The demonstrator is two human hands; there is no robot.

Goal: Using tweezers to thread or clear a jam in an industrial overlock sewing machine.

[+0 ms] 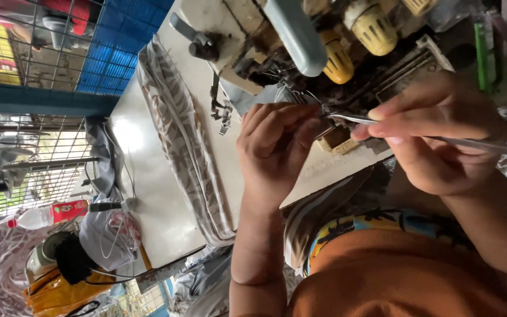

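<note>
The right hand (435, 138) pinches slim metal tweezers (418, 132) at mid-shaft; stiff, light, slippery. The left hand (274, 147) curls its fingers, seemingly nipping thread at the sewing machine (300, 41).

Soft daylight is coming in through the wire grille (42, 152) and washing over the scene. It is glaring off the pale table top (142, 176), bleaching a patch near its edge. The sewing machine's (300, 47) underside is sitting in deep shadow. The right hand (435, 135) is showing slight motion blur, and the picture's corners are looking softer.
</note>
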